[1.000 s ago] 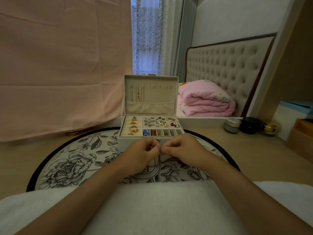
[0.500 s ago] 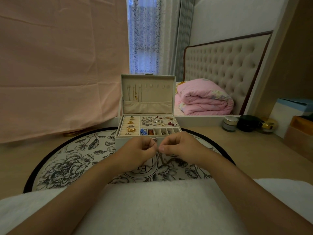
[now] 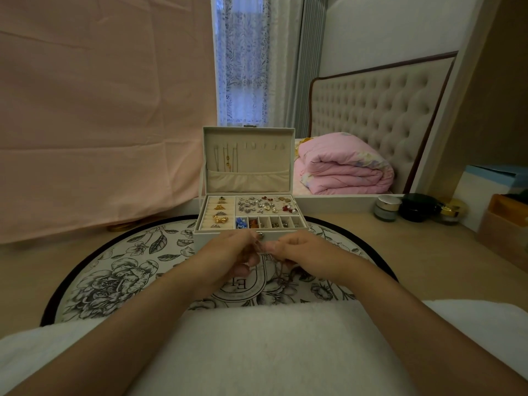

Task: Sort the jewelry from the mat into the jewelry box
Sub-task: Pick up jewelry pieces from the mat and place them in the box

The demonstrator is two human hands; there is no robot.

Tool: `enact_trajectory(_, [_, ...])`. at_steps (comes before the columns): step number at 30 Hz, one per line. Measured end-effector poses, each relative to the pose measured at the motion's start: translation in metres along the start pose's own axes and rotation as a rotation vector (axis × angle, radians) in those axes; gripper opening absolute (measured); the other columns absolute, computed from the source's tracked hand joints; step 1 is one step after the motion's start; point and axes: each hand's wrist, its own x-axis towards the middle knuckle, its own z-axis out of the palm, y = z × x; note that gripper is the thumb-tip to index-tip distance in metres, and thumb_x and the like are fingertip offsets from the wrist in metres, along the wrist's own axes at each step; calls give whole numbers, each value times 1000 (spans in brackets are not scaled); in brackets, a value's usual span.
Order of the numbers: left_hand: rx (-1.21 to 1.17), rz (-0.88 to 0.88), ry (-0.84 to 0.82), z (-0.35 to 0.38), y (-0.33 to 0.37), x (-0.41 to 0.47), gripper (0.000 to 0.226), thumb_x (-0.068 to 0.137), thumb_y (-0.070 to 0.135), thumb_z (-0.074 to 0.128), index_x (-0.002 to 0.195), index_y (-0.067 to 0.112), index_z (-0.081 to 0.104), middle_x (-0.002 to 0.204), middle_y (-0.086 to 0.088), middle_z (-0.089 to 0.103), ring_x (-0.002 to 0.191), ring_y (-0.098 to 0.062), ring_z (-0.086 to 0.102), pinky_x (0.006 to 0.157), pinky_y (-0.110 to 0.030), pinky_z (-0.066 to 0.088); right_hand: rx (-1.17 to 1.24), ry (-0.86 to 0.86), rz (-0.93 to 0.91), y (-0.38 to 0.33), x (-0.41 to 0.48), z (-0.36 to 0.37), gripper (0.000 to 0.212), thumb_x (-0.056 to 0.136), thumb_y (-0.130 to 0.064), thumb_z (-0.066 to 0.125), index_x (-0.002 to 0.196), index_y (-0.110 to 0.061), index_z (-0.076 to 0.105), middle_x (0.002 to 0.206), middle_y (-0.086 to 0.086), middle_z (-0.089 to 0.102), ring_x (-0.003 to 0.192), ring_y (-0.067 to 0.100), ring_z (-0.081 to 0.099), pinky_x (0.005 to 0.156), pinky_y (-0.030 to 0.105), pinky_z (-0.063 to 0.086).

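Both grips pinch a thin chain (image 3: 281, 270) — left hand (image 3: 228, 254), right hand (image 3: 303, 252) — fingertips nearly touching, just before the open jewelry box (image 3: 248, 212), above the mat (image 3: 114, 270).

The left hand (image 3: 228, 254) and right hand (image 3: 303, 252) blur at the fingertips, and the thin chain (image 3: 281, 270) between them smears out. They hide the jewelry box (image 3: 251, 212) front. The mat (image 3: 114, 270) disappears under the white towel (image 3: 257, 338).
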Motion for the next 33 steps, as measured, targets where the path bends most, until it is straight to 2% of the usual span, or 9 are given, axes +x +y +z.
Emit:
enact_trajectory(5, [28, -96, -71, -18, 4, -1, 14, 101, 23, 44, 89, 15, 48, 63, 5, 42, 53, -10, 30, 50, -23, 21, 105, 93, -2, 4, 4, 3, 38, 99, -42, 56, 69, -21, 61, 70, -3, 57, 64, 9, 53, 69, 28, 47])
enact_trajectory(8, [318, -96, -40, -31, 12, -8, 20, 95, 32, 60, 85, 15, 62, 60, 8, 43, 49, -8, 34, 51, -23, 28, 315, 141, 6, 4, 10, 6, 43, 101, -38, 53, 64, -25, 69, 85, 4, 69, 82, 21, 62, 92, 45, 53])
enact_trajectory(12, [512, -13, 102, -39, 18, -21, 18, 90, 39, 67, 82, 25, 76, 59, 10, 57, 63, -8, 52, 69, -27, 43, 552, 100, -22, -6, 15, 19, 45, 105, -26, 46, 66, -18, 68, 90, 14, 71, 92, 31, 66, 98, 52, 50])
enact_trajectory(15, [362, 75, 221, -46, 20, -29, 18, 92, 32, 66, 80, 25, 77, 82, -1, 72, 79, -15, 63, 89, -34, 47, 667, 83, -21, -14, 18, 28, 35, 106, -20, 38, 78, -10, 57, 80, 15, 70, 91, 36, 69, 95, 49, 51])
enact_trajectory(18, [139, 109, 218, -47, 22, -34, 15, 94, 23, 64, 93, 12, 74, 80, -4, 72, 75, -17, 69, 92, -36, 53, 680, 115, 16, -23, 23, 36, 25, 106, -19, 41, 96, -3, 57, 63, 9, 60, 66, 29, 65, 83, 47, 57])
enact_trajectory(21, [13, 107, 259, -47, 19, -39, 14, 97, 12, 59, 105, 3, 65, 64, -6, 53, 52, -16, 55, 62, -35, 59, 448, 154, 35, -26, 30, 44, 15, 105, -17, 48, 103, -7, 59, 65, 3, 52, 52, 16, 48, 74, 45, 60])
enact_trajectory(24, [106, 155, 303, -55, 10, -47, 9, 100, 7, 51, 105, 12, 56, 69, -10, 48, 50, -16, 46, 44, -29, 46, 102, 189, -44, -28, 32, 51, 18, 102, -9, 47, 96, -23, 57, 73, 1, 53, 54, 12, 45, 55, 31, 48])
enact_trajectory(28, [315, 140, 263, -64, -3, -55, 35, 100, 3, 42, 82, 20, 67, 64, -8, 51, 54, -20, 44, 47, -27, 40, -256, 70, -90, -31, 32, 64, 41, 99, 1, 46, 79, -26, 70, 92, -6, 61, 82, 11, 56, 67, 19, 44])
enact_trajectory(33, [623, 68, 275, -68, -12, -54, 54, 95, -5, 40, 85, 30, 80, 61, 7, 60, 51, -20, 48, 51, -23, 42, -515, 28, 7, -35, 29, 72, 26, 95, -19, 58, 96, -33, 80, 99, -10, 72, 82, 9, 64, 68, 21, 52])
